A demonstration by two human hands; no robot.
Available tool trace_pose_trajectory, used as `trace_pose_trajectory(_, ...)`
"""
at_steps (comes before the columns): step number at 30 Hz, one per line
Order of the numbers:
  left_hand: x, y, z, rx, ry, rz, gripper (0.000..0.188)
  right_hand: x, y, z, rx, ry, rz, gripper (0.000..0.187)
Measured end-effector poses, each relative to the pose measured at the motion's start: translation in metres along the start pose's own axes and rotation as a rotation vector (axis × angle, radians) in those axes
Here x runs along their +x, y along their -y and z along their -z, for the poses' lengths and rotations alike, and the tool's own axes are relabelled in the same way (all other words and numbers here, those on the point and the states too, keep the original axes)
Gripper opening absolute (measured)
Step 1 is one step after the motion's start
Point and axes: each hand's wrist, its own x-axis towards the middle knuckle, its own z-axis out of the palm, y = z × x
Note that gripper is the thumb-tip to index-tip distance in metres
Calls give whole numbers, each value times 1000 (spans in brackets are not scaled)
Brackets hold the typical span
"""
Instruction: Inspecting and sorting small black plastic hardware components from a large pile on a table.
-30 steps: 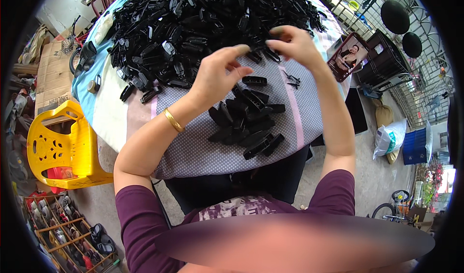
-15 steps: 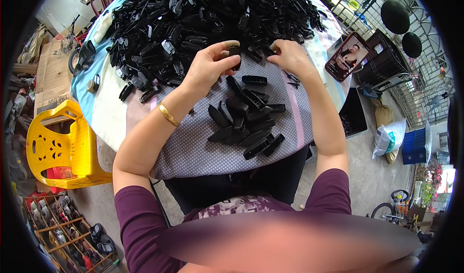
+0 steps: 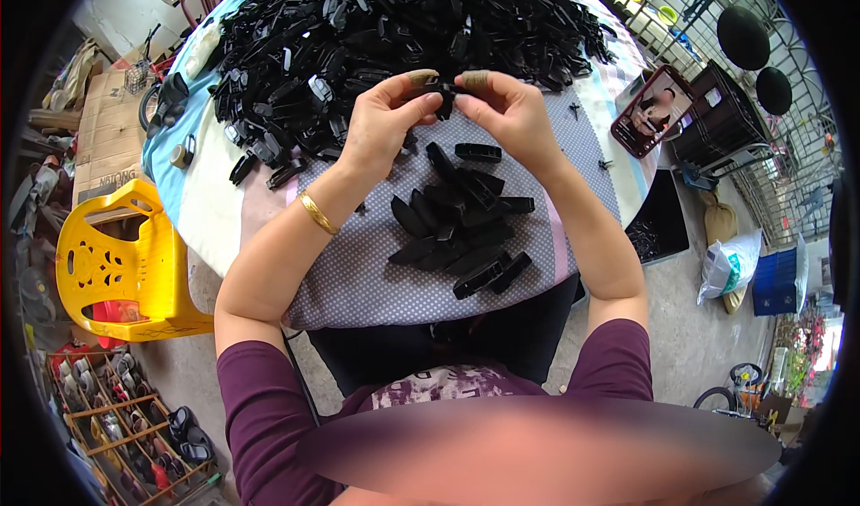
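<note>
Small black plastic piece point(image 3: 445, 98), possibly two parts, is pinched by the fingers of left hand point(image 3: 380, 121) and right hand point(image 3: 517, 119), now drawn together for two-handed handling.

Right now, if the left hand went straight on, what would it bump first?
The left hand might meet the black piece held in front, then the right hand; depth is unclear.

I read the big heap point(image 3: 296, 58) as black plastic, glossy, glinting in spots; near pile point(image 3: 461, 224) looks plastic too, more matt. Tablecloth point(image 3: 354, 282): matt cloth. Bangle point(image 3: 317, 213): shiny gold-coloured metal. Chair point(image 3: 163, 278): smooth plastic, slight sheen. From my end, brown box point(image 3: 109, 148) is dull cardboard, shoe rack point(image 3: 107, 407) wood, floor point(image 3: 685, 327) matt, concrete-looking.
</note>
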Motion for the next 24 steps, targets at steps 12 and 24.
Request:
trace_pose_trajectory(12,-2,2,2,81,33,-88,34,-5,4,-9,-123,-10,108,27)
trace_pose_trajectory(24,-8,-2,-7,-64,42,-111,31,-8,3,-22,-444,-110,385,23)
